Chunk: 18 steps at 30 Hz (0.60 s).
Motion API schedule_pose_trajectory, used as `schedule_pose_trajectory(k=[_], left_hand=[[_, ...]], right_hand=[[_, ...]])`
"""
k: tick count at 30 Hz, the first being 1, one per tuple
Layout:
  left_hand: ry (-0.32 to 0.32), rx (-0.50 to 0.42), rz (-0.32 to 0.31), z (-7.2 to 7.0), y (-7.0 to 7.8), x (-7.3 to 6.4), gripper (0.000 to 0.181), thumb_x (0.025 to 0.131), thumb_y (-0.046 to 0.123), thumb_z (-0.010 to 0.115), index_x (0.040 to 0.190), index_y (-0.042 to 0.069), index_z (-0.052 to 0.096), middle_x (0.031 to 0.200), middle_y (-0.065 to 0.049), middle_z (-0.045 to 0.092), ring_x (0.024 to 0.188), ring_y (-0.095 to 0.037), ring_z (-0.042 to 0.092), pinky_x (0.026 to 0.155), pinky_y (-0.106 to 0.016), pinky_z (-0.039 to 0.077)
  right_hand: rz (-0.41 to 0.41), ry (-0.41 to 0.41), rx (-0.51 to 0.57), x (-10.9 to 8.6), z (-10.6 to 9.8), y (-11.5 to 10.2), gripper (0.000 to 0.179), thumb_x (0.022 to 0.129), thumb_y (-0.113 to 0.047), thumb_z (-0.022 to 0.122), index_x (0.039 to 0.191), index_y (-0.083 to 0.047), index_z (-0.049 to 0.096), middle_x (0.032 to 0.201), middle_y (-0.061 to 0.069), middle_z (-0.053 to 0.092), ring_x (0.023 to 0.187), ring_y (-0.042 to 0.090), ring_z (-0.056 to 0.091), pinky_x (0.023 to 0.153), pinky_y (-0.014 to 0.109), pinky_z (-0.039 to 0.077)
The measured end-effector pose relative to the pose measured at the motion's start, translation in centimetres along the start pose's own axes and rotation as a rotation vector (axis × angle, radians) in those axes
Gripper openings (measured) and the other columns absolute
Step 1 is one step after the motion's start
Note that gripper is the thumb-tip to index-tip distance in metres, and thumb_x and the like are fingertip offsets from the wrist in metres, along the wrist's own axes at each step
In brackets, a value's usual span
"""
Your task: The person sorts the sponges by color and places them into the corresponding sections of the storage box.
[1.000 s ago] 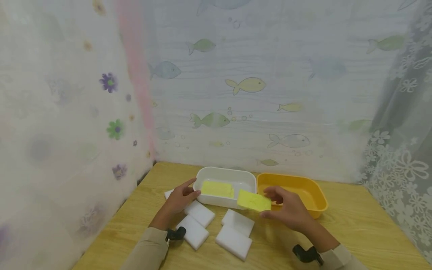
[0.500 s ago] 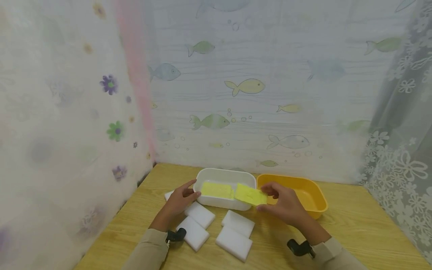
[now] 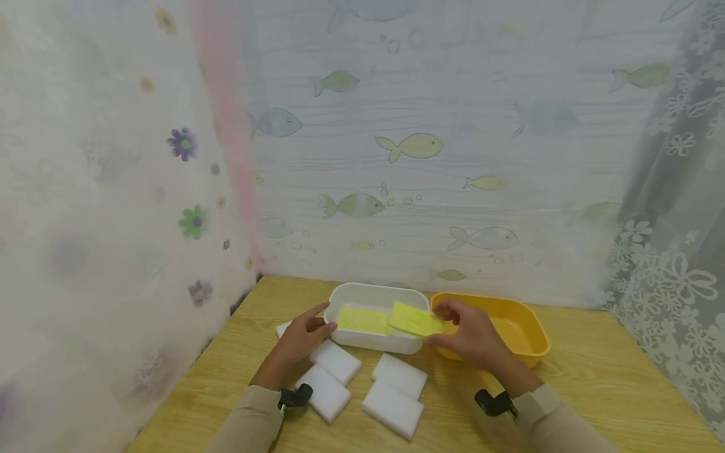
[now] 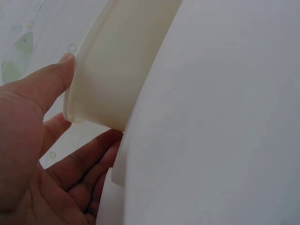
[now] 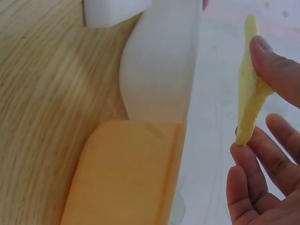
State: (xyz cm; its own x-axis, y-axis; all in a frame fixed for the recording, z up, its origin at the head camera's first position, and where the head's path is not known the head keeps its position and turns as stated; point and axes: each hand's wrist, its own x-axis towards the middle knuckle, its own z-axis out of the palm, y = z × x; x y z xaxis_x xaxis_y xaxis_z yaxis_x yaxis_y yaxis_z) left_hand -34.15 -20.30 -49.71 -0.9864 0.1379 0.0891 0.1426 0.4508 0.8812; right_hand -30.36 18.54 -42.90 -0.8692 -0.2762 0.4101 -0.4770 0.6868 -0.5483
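A thin yellow sponge (image 3: 415, 318) is pinched between thumb and fingers of my right hand (image 3: 469, 333). It is held tilted over the right part of the white tub (image 3: 374, 340); the right wrist view shows the sponge (image 5: 247, 89) edge-on above the tub's rim. Inside the tub, on the left, lies another yellow sponge (image 3: 362, 319). My left hand (image 3: 302, 335) grips the tub's left end, thumb and forefinger spread at its rim. In the left wrist view, the thumb of the left hand (image 4: 35, 122) meets the tub's rim (image 4: 69, 98) and the other fingers bend beneath.
An orange tub (image 3: 518, 333) stands right beside the white one. In front lie several white sponge blocks, among them an overlapping left pair (image 3: 324, 391) and right pair (image 3: 393, 408); another (image 3: 283, 328) is partly behind the left hand. A patterned curtain (image 3: 419, 189) hangs behind the wooden table (image 3: 612, 377).
My right hand has moved left and slightly away from me, carrying the yellow sponge from the white tub's front right corner to over its inside. The left hand has stayed at the tub.
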Motion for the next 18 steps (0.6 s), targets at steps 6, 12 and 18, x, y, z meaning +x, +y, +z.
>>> schedule_pose_trajectory(k=[6, 12, 18], left_hand=[[-0.004, 0.002, -0.009, 0.0, 0.1, 0.0, 0.07, 0.097, 0.047, 0.071, 0.159, 0.031, 0.042, 0.135, -0.01, 0.068, 0.122, -0.025, 0.065, 0.097, -0.045, 0.055], [0.007, 0.002, -0.004, 0.0, 0.2, -0.2, 0.071, 0.097, 0.048, 0.071, 0.159, 0.03, 0.042, 0.135, -0.01, 0.068, 0.124, -0.026, 0.064, 0.099, -0.047, 0.055], [0.012, -0.002, 0.002, 0.1, 0.5, -0.4, 0.07, 0.097, 0.046, 0.071, 0.159, 0.027, 0.043, 0.134, -0.01, 0.069, 0.123, -0.026, 0.065, 0.098, -0.048, 0.055]], right_hand=[[0.005, -0.035, -0.012, 1.3, 0.0, -0.3, 0.058, 0.076, -0.043, 0.093, 0.121, -0.017, 0.067, 0.118, -0.001, 0.072, 0.107, 0.023, 0.068, 0.093, 0.047, 0.057], [0.024, -0.084, -0.035, 3.0, 0.3, -0.8, 0.057, 0.079, -0.041, 0.091, 0.126, -0.017, 0.069, 0.123, 0.002, 0.072, 0.111, 0.027, 0.067, 0.095, 0.047, 0.056], [0.045, -0.09, -0.054, 4.2, 0.9, -1.2, 0.056, 0.08, -0.041, 0.09, 0.124, -0.012, 0.07, 0.122, 0.006, 0.072, 0.112, 0.031, 0.068, 0.096, 0.048, 0.056]])
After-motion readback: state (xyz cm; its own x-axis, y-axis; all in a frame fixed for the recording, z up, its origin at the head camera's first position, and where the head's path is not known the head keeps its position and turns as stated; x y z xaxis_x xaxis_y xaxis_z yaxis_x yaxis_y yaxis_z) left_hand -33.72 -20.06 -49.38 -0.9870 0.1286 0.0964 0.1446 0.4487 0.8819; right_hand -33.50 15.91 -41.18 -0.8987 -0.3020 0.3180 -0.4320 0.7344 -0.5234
